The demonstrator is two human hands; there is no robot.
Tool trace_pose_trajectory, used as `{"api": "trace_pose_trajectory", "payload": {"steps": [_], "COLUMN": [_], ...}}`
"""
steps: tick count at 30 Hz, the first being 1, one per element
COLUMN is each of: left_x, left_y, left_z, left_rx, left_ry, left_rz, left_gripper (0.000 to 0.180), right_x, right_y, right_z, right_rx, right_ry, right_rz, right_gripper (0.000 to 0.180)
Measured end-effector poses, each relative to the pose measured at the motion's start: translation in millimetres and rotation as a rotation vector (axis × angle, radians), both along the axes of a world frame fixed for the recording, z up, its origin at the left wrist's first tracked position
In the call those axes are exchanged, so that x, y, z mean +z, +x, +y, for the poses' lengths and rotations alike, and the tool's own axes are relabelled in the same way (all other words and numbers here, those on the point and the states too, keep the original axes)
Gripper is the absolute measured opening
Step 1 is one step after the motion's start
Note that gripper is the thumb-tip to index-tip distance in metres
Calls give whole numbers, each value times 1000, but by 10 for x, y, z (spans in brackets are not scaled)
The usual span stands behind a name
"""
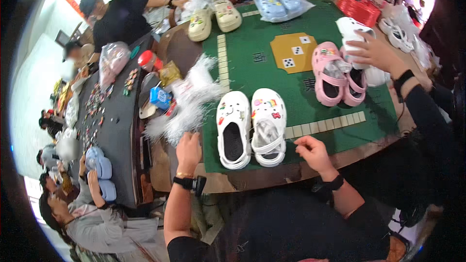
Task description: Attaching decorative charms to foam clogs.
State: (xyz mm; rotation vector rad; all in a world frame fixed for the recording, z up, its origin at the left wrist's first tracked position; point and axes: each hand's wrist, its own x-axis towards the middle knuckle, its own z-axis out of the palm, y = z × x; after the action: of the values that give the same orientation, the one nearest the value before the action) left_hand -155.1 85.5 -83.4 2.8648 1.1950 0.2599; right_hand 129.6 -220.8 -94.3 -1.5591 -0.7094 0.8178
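Observation:
A pair of white clogs stands side by side on the green table mat. The left clog (233,128) carries small charms and its opening shows dark inside; the right clog (268,126) has colourful charms and clear plastic stuffed in it. My left hand (188,153) is closed, its fingertips at the lower edge of a heap of thin white plastic strands (182,123). To the right of the clogs, my right hand (314,154) hovers by the mat's near edge, thumb and forefinger pinched together. Whatever lies between them is too small to make out.
Pink clogs (331,75) stand to the right, where a co-worker's hand (371,51) holds a white clog (354,31). Across the table are cream clogs (200,24) and bagged blue clogs (280,6). At left, a dark table (116,131) bears scattered charms.

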Motion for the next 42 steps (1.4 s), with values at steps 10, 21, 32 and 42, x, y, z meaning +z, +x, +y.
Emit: {"api": "trace_pose_trajectory", "payload": {"steps": [10, 21, 32, 42], "left_x": [898, 885, 912, 818], "left_y": [1085, 1534, 1564, 1647], "left_z": [-938, -933, -917, -888], "left_rx": [-509, -647, -753, -843], "left_ry": [-269, -333, -188, -153], "left_rz": [-466, -190, -113, -95], "left_gripper": [24, 13, 18, 11], "right_x": [248, 286, 217, 237], "right_y": [-185, -205, -228, -249], "right_z": [115, 172, 289, 367], "right_rx": [72, 125, 69, -5], "right_ry": [18, -2, 87, 115], "right_rz": [-99, -264, -129, -189], "right_gripper": [41, 47, 46, 42]}}
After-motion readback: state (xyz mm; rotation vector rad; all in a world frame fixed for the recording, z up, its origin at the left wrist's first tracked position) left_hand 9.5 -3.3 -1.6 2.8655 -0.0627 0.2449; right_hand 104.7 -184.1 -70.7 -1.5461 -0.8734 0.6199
